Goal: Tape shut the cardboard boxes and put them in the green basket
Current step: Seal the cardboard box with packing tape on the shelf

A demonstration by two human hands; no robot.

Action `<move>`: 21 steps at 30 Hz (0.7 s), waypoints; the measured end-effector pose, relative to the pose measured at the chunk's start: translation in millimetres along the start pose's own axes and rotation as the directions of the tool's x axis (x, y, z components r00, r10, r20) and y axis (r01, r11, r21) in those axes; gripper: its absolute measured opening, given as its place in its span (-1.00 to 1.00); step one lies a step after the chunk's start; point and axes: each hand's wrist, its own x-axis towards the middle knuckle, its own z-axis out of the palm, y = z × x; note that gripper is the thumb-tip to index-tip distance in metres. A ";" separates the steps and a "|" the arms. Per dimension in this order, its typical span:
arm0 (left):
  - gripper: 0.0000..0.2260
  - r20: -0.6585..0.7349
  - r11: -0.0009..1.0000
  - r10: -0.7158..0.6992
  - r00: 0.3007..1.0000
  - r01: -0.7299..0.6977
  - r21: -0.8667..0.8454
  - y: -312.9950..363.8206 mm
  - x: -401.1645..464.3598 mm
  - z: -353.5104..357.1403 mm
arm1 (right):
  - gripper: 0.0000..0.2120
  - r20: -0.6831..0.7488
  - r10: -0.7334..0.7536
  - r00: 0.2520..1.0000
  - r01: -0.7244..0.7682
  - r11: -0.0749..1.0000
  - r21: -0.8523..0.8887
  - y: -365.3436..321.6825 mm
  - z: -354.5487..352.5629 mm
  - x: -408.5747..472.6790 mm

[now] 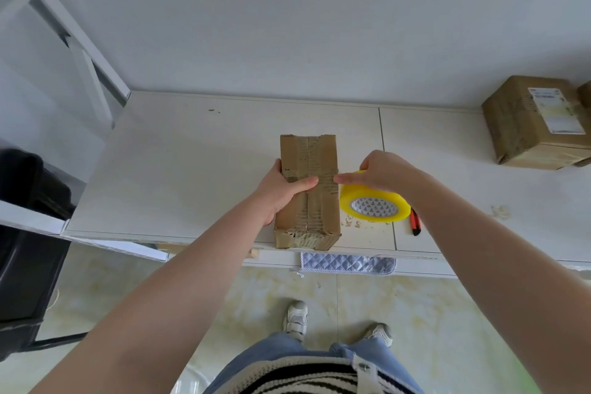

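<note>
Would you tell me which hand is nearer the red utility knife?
Right. The right hand holds the tape roll beside the knife; the left hand grips the box farther away.

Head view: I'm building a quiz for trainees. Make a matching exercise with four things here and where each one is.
Things:
1. tape roll
2. knife
3. long box
4. labelled box

Places:
A. far right, by the wall
B. under the left hand
C. right of the roll
D. under the right hand

Pairs: 1-D, 2-C, 3-B, 4-A
</note>
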 end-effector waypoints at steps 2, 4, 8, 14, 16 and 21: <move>-0.49 0.008 0.999 -0.016 1.000 0.016 -0.052 1.1 -2.1 3.5 | -0.33 -0.002 -0.012 1.000 0.012 1.000 -0.019 2.9 -6.2 -5.2; -0.55 0.047 0.992 -0.041 0.998 0.046 -0.119 0.6 -4.1 9.7 | -0.31 -0.028 -0.016 0.999 0.016 1.000 -0.016 9.4 -16.5 -10.3; -0.62 0.077 0.980 -0.069 0.995 0.082 -0.179 0.3 -4.8 18.0 | -0.30 -0.050 -0.019 0.999 0.014 0.995 -0.098 14.6 -27.5 -15.0; -0.22 -0.096 0.911 0.243 0.965 -0.193 0.364 11.4 -12.8 28.1 | -0.32 -0.019 -0.037 0.999 0.036 0.998 -0.050 17.8 -24.3 -16.0; -0.34 -0.076 0.796 0.337 0.939 -0.241 0.556 16.0 -17.1 45.8 | -0.33 -0.016 -0.047 0.999 0.046 0.998 -0.037 18.5 -21.6 -16.1; -0.27 -0.115 0.615 0.301 0.947 -0.101 0.782 7.0 -21.4 53.9 | -0.38 -0.061 -0.122 0.991 0.123 0.992 0.006 12.8 -20.3 -16.9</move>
